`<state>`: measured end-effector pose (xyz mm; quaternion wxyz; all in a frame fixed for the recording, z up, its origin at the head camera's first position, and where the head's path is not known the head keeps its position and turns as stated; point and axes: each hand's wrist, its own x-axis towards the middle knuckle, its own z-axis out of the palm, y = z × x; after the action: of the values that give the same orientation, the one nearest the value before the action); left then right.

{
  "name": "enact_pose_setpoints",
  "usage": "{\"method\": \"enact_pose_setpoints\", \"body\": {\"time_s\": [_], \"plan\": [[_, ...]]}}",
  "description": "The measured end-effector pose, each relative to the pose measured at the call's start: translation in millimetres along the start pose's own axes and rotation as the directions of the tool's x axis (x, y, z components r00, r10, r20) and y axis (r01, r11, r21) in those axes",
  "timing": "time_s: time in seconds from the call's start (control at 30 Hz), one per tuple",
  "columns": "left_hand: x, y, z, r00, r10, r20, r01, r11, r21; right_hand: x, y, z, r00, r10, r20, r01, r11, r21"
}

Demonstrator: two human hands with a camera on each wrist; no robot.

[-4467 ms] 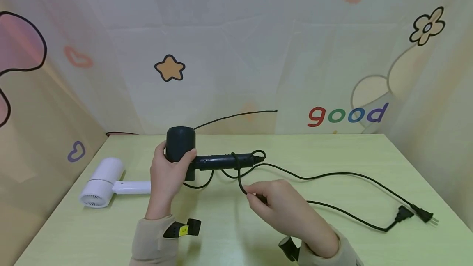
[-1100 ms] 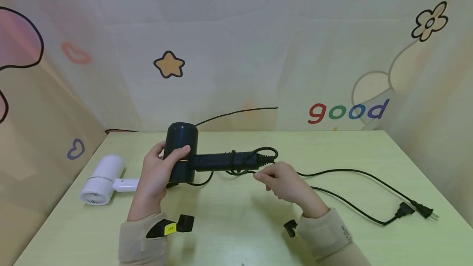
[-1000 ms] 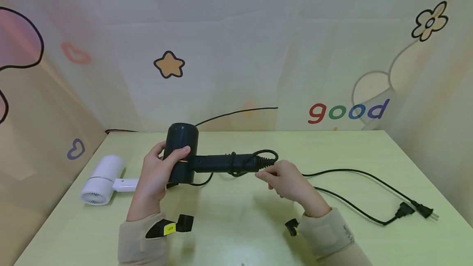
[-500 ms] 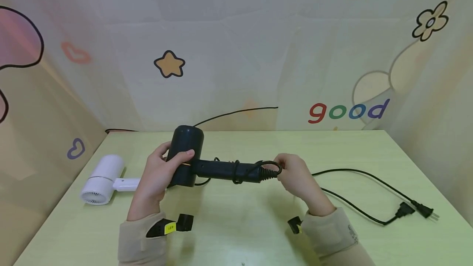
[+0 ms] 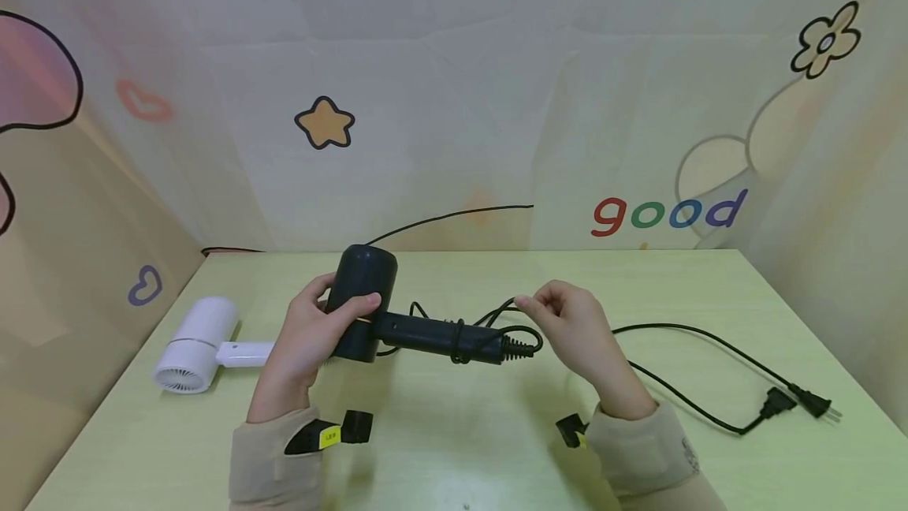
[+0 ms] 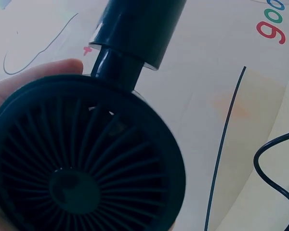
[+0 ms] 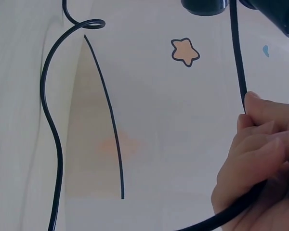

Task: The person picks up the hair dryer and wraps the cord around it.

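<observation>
A dark hair dryer (image 5: 365, 278) is held over the middle of the table, its handle slanting down to the right. My left hand (image 5: 308, 333) grips the barrel, thumb across the front; the left wrist view shows the round, ribbed grille (image 6: 77, 159) up close. One turn of black cord (image 5: 459, 341) goes around the handle, and another loop stands out at its ridged end. Behind that end, my right hand (image 5: 574, 330) pinches the cord between thumb and fingertips. In the right wrist view the pinched cord (image 7: 238, 57) runs up toward the dryer, and more passes through the palm.
To the left lies a white hair dryer (image 5: 197, 345), its handle partly hidden by my left forearm. Cord and two black plugs (image 5: 812, 408) lie on the table (image 5: 454, 456) at the right. A printed cloth (image 5: 454, 101) hangs behind the table.
The right hand has carried the cord around the handle, from in front of it to behind and above its end. The dryer has tilted, handle end lower, and shifted slightly right.
</observation>
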<state>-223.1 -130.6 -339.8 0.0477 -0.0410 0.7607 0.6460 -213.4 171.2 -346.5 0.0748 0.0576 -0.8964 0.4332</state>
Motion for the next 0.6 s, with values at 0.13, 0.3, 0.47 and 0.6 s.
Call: {"method": "enact_pose_setpoints", "body": {"time_s": [0.13, 0.3, 0.47, 0.6], "plan": [[0.5, -1.2, 1.3, 1.0, 0.006, -0.002, -0.006, 1.0, 0.021, -1.5, -1.4, -1.7, 1.0, 0.006, -0.004, -0.006, 1.0, 0.01], [1.5, -2.2, 2.1, 1.0, 0.005, 0.001, -0.005, 0.999, 0.044, -2.7, -2.7, -3.1, 1.0, 0.01, -0.019, -0.01, 1.0, 0.01], [2.3, -2.5, 3.1, 1.0, 0.009, -0.002, -0.009, 0.998, 0.068, -4.0, -4.6, -4.8, 0.999, -0.002, -0.042, 0.003, 1.0, 0.021], [2.9, -2.7, 4.6, 1.0, 0.014, -0.009, -0.013, 0.996, 0.09, -5.2, -6.7, -5.6, 0.999, -0.001, -0.052, 0.003, 1.0, 0.031]]}}
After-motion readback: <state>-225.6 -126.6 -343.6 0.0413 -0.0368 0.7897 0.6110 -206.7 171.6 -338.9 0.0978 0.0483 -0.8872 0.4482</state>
